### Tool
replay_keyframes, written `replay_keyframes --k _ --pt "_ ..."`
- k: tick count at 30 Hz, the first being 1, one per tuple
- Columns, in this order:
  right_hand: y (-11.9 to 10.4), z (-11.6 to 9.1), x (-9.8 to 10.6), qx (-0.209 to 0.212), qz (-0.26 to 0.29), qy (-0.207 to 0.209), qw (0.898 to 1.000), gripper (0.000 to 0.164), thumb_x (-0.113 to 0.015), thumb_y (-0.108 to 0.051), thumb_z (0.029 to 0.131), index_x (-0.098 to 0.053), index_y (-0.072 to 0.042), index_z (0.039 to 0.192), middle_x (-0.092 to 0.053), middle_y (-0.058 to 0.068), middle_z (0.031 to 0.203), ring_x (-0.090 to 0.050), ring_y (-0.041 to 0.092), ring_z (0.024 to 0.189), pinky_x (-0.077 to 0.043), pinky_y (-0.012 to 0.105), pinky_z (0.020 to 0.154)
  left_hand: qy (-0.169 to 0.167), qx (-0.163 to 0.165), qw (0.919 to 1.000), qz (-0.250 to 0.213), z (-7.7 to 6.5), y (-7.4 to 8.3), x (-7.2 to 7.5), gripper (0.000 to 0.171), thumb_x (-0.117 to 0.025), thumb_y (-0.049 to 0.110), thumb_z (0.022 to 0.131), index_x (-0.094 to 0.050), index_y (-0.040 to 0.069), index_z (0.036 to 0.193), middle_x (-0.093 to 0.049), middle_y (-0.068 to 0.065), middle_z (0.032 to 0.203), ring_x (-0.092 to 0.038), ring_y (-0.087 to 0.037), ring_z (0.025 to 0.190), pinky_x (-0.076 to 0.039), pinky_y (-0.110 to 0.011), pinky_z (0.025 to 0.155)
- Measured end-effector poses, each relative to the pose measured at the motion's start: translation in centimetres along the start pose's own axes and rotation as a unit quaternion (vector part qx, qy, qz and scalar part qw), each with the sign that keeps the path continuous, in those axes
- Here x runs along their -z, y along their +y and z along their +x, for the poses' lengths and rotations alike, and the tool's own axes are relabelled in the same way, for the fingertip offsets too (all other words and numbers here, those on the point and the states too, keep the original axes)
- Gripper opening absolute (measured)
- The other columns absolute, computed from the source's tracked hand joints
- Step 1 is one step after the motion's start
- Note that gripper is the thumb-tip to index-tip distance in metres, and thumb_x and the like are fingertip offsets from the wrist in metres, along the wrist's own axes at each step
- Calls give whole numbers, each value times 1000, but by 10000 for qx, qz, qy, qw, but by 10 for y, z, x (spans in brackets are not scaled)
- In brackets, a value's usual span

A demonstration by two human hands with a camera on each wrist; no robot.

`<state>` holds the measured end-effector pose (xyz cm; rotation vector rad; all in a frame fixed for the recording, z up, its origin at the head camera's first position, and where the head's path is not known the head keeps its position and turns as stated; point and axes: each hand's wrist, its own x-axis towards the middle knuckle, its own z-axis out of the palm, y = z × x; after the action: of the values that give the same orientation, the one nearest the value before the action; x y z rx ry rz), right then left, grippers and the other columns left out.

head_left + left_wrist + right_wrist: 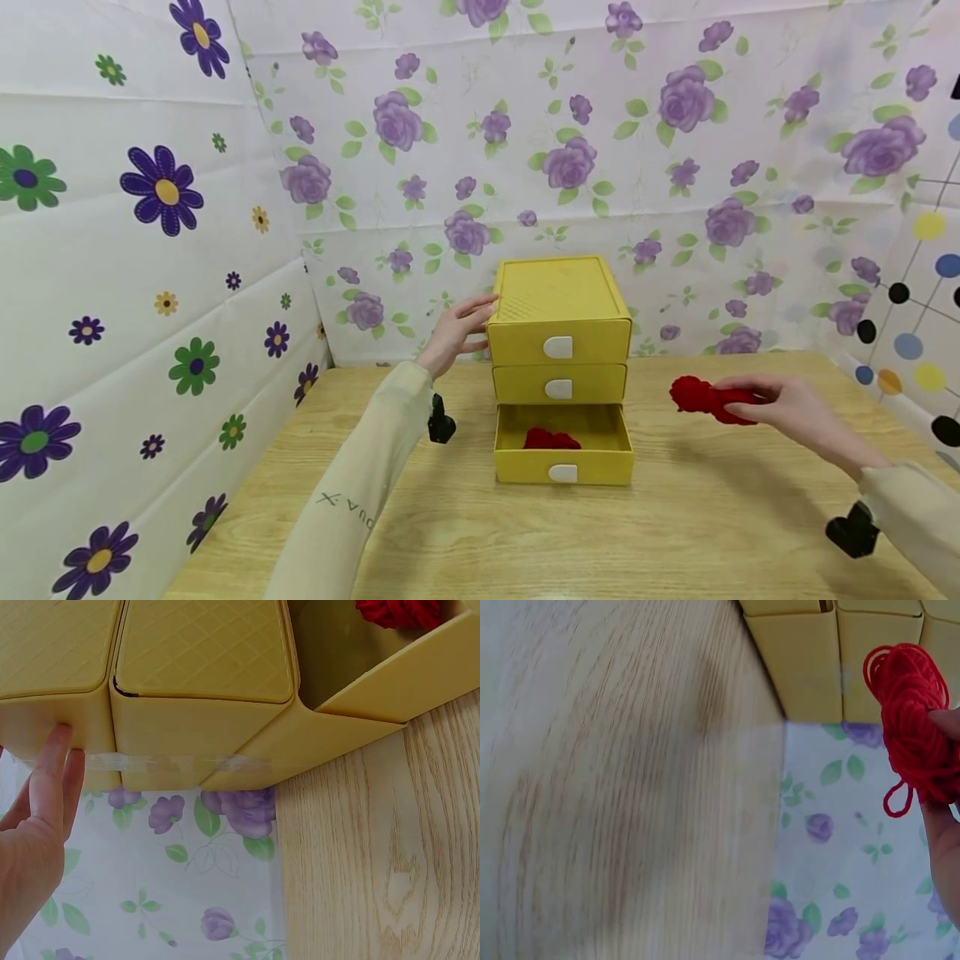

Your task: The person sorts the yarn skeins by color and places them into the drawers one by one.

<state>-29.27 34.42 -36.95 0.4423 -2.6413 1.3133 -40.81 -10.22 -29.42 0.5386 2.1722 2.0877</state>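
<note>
A yellow three-drawer box point(558, 292) stands on the table with its bottom drawer point(525, 468) pulled out. In that drawer lies a red yarn skein point(551, 438), also partly seen in the left wrist view. My left hand point(456, 332) rests its fingertips on the box's left side near the top, fingers fairly straight. To the right of the box, my right hand point(780, 408) holds another red skein of yarn point(697, 395) above the table, pinched between thumb and fingers. A small loop of yarn hangs loose from it in the right wrist view.
The wooden table point(660, 533) meets a back wall sheet point(465, 150) with purple roses. Flowered sheeting point(172, 317) hangs on the left and a dotted sheet point(918, 325) on the right. The open drawer juts out toward the front of the table.
</note>
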Motion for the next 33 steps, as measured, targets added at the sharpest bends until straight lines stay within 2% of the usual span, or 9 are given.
replay_keyframes --k 6,14,21,26,33 --pt "-14 3 -9 245 336 -316 9986 37 -68 -19 82 -62 -1 114 -54 22 113 -61 17 85 -52 32 65 -9 16 10000 -32 -1 0 1 37 -58 27 90 -55 19 126 -51 -2 123 -53 -25 96 -48 -38 77" --pt "-29 14 -19 225 699 -622 9954 34 -71 -19 80 -65 -6 111 -57 17 110 -62 23 85 -52 36 67 -18 -4 10000 -80 -1 0 2 37 -58 26 90 -55 17 126 -50 -4 123 -52 -26 96 -48 -38 77" --pt "-42 23 -32 805 821 -761 9904 27 -70 -10 80 -67 -5 107 -60 15 107 -61 23 88 -52 34 65 -55 -25 10000 -46 -1 1 2 38 -58 27 91 -55 18 127 -49 -4 123 -52 -27 99 -48 -38 78" --pt "-51 29 -42 815 950 -897 9881 26 -70 -10 80 -67 -7 106 -60 14 107 -61 23 88 -52 34 66 -37 -24 10000 -53 -1 1 1 37 -57 26 91 -54 18 127 -50 -4 123 -52 -27 100 -48 -39 78" --pt "-63 38 -55 885 828 -1145 9860 24 -69 -15 82 -68 -12 106 -61 10 106 -62 23 86 -51 34 67 -65 -9 10000 -65 -1 1 1 37 -56 25 92 -54 17 128 -49 -4 123 -50 -29 101 -48 -38 78"
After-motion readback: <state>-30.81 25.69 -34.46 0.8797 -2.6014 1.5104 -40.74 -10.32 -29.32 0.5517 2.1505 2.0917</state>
